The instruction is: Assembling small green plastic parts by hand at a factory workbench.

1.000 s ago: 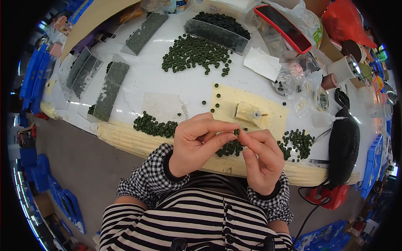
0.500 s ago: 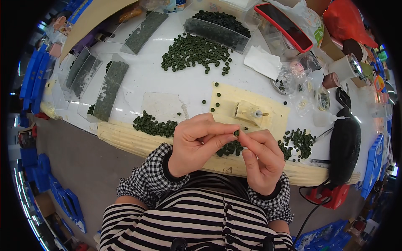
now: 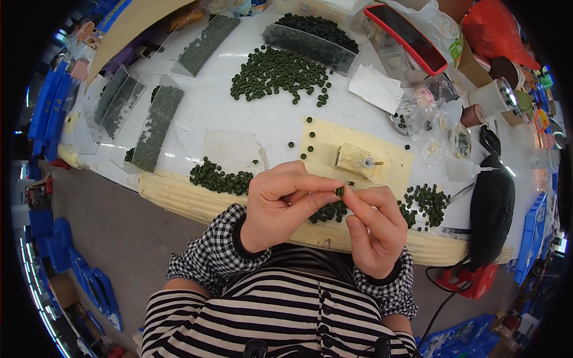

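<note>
Both my left hand (image 3: pixel 280 206) and right hand (image 3: pixel 373 230) grip one small dark-green round bead (image 3: pixel 339 191) above the cream foam pad (image 3: pixel 358 156); loosen either pinch and it drops among the loose beads.

White worktable (image 3: pixel 250 128), heaps of dark green beads (image 3: pixel 276 73) – clear trays of beads (image 3: pixel 156 126), cream foam pad (image 3: pixel 334 143), small wooden block (image 3: pixel 353 162), black pouch (image 3: pixel 492 212).
</note>
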`<state>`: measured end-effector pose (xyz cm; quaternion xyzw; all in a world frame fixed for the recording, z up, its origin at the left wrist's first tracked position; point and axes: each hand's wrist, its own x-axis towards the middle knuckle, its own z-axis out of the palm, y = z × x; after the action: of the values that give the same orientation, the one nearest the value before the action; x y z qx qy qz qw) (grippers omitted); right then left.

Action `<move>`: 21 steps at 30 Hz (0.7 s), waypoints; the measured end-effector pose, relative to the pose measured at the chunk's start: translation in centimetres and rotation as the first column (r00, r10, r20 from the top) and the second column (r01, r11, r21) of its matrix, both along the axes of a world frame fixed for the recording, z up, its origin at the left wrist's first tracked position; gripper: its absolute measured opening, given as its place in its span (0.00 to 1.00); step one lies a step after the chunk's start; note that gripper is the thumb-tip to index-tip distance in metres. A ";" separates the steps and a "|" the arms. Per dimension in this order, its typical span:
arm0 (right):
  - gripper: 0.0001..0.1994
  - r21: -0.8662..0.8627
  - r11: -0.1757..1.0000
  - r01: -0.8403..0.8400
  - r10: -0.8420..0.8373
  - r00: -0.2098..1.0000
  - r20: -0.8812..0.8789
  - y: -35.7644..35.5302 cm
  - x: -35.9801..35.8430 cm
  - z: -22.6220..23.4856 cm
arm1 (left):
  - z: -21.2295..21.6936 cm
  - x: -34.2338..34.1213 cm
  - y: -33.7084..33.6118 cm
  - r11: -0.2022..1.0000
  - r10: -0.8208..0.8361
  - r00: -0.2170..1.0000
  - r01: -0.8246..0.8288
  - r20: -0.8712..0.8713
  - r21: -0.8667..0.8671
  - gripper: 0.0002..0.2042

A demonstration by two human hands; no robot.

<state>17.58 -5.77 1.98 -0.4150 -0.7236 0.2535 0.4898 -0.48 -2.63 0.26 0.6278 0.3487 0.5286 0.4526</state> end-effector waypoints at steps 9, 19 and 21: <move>0.18 0.009 1.000 0.000 0.000 1.000 0.012 0.0 -0.2 0.1 | 0.5 -0.2 -0.2 1.000 0.010 0.998 -0.011 -0.062 -0.008 0.12; 0.17 -0.047 0.999 -0.002 0.001 1.000 -0.010 -0.3 -0.2 0.2 | 0.3 -0.3 0.0 0.998 -0.002 0.997 0.008 -0.081 0.068 0.13; 0.18 -0.054 0.999 -0.002 0.001 1.000 -0.017 -0.3 -0.1 0.1 | 0.3 -0.3 0.0 0.997 -0.001 0.997 0.008 -0.082 0.079 0.13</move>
<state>17.44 -6.08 2.09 -0.4252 -0.7127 0.2769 0.4844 -0.77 -2.59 0.51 0.6671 0.3441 0.5150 0.4139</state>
